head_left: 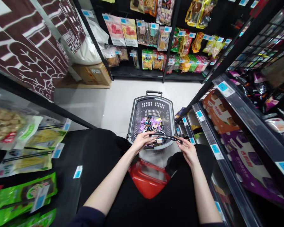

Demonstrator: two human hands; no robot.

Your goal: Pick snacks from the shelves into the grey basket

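Observation:
My left hand (142,142) and my right hand (187,150) hold the two ends of a thin, shiny black strip (167,136), seen nearly edge-on, that looks like joined snack packets. Fingers and thumb pinch it on both sides. Below it stands a grey shopping basket (132,121) with slotted walls and a black handle. Inside lie many small purple, black and yellow packets (151,123), the nearest ones partly covered by the strip and my left hand. Between my knees is a red plastic stool (151,187).
Shelves with orange and purple boxes (248,160) run close on my right. Green snack bags (26,192) hang on my left. Ahead is a black rack of hanging snack bags (130,31). A cardboard box (94,75) sits on the pale tiled floor (115,97) at the far left.

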